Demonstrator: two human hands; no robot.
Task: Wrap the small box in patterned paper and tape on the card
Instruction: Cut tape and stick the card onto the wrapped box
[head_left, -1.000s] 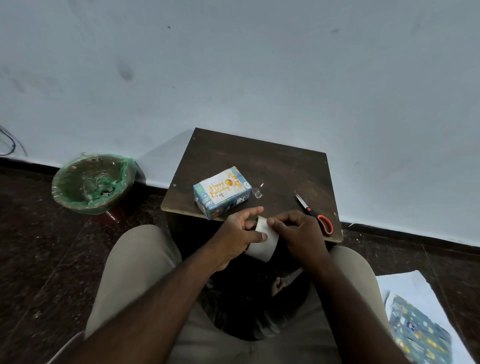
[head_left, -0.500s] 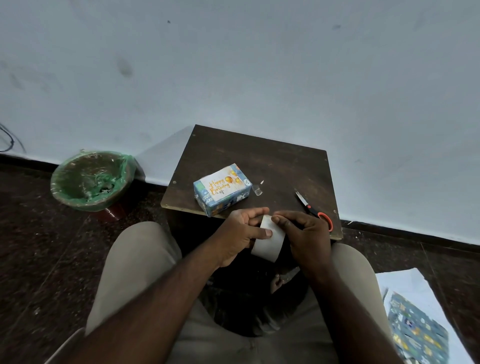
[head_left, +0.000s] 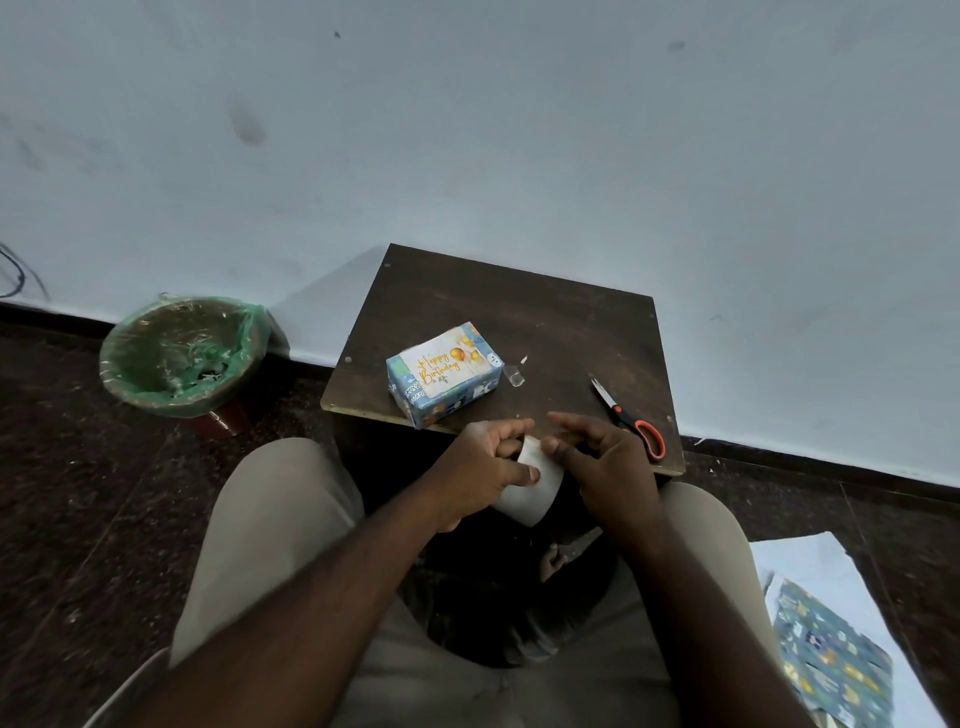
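The small box (head_left: 457, 397), wrapped in blue patterned paper, lies on the dark wooden table (head_left: 519, 312) near its front left edge. A "Happy Birthday" card (head_left: 441, 364) sits on its top face. In front of the table, over my lap, my left hand (head_left: 480, 467) grips a whitish tape roll (head_left: 535, 493), thumb across its outer face. My right hand (head_left: 602, 460) is beside the roll with its fingers lifted and spread, and only the thumb tip touches the roll's upper edge. No pulled tape end is visible.
Orange-handled scissors (head_left: 631, 421) lie at the table's right front. A small clear tape scrap (head_left: 514, 375) lies just right of the box. A green-lined bin (head_left: 182, 353) stands on the floor at left. Spare patterned paper (head_left: 831, 660) on a white sheet (head_left: 810, 561) lies at right.
My right hand's fingers, earlier curled onto the roll's edge, have lifted and spread. The left hand keeps its grip on the roll. The box and scissors have not moved.
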